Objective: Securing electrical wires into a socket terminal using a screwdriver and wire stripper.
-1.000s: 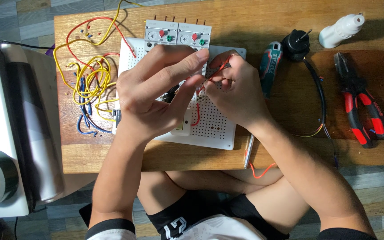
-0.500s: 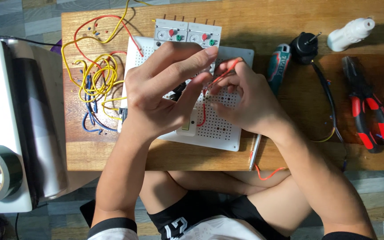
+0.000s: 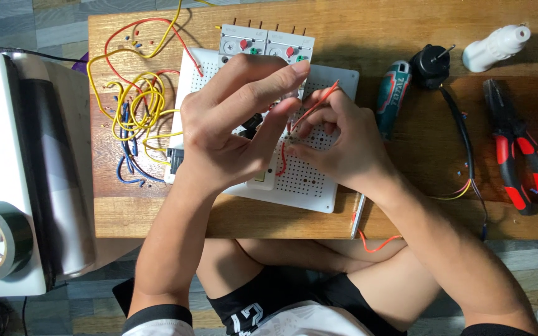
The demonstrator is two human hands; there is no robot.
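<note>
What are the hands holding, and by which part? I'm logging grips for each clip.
The right hand pinches a thin red wire partway along it, over the white perforated board. The left hand hovers beside it; whether it grips anything cannot be told.

Bare tabletop point(image 3: 406, 180) lies open right of the breadboard point(image 3: 306, 186); tangled wires point(image 3: 135, 118) crowd its left.

breadboard point(image 3: 306, 180) on table point(image 3: 406, 37), pliers point(image 3: 521, 162) right

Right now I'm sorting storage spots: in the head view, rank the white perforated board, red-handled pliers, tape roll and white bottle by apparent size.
1. White perforated board, partly covered.
2. Red-handled pliers.
3. Tape roll, cut off by the frame, so unsure against the pliers.
4. White bottle.
</note>
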